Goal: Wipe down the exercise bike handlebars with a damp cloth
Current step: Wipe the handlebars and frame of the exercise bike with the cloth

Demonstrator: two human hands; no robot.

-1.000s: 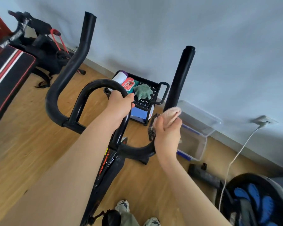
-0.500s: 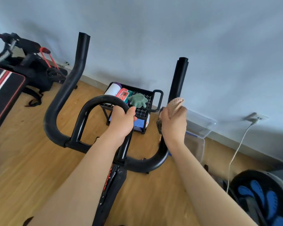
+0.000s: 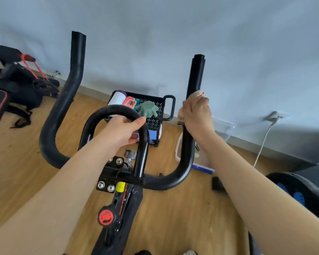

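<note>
The black exercise bike handlebars (image 3: 63, 111) fill the middle of the view, with two upright horns and a central loop (image 3: 118, 109). My left hand (image 3: 123, 129) grips the top right of that central loop. My right hand (image 3: 197, 115) is wrapped around the right horn (image 3: 196, 76), about halfway up, and holds a pinkish-tan cloth (image 3: 196, 93) pressed against the bar. The cloth shows above and left of my fingers; most of it is hidden in my fist.
A black perforated cart (image 3: 155, 105) with a green rag, a red packet and a white roll stands by the wall behind the bars. A clear plastic bin (image 3: 201, 161) lies right of it. Black gym gear (image 3: 17, 85) sits far left. A wall socket with cable (image 3: 274, 116) is at right.
My right hand with the cloth has slid up the right horn from the lower bend. My view has tilted down, so the bike stem and red knob now show. My left hand stays put.
</note>
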